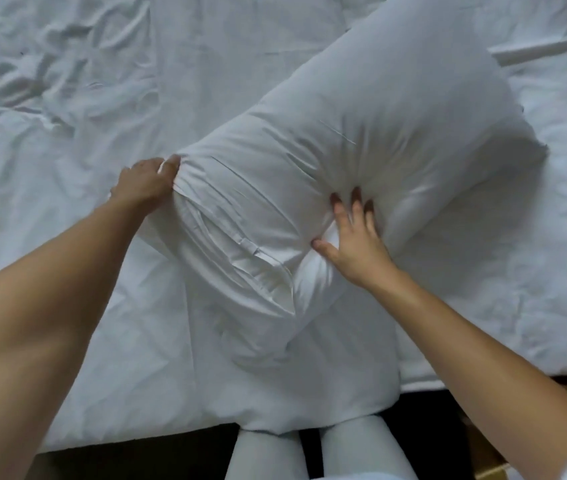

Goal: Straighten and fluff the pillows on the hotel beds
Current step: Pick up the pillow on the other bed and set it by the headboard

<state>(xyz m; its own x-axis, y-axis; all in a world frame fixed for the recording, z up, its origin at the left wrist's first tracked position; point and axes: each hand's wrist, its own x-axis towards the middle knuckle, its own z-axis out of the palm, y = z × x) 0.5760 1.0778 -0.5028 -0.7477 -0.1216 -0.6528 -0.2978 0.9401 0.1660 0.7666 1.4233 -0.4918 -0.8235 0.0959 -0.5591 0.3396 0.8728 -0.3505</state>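
Observation:
A large white pillow (361,126) lies slantwise across the bed, running from near centre to the upper right. Its near end is creased and folded, with the case's open flap showing. My left hand (147,183) grips the gathered fabric at the pillow's left edge, fingers curled into it. My right hand (354,237) presses flat into the pillow's near side with straight, spread fingers, making a deep dent.
A rumpled white sheet (60,84) covers the bed, most wrinkled at the upper left. The bed's near edge (129,441) runs along the bottom, with dark floor below. My legs in pale trousers (309,455) stand against it. A second white bedding piece (545,50) lies at upper right.

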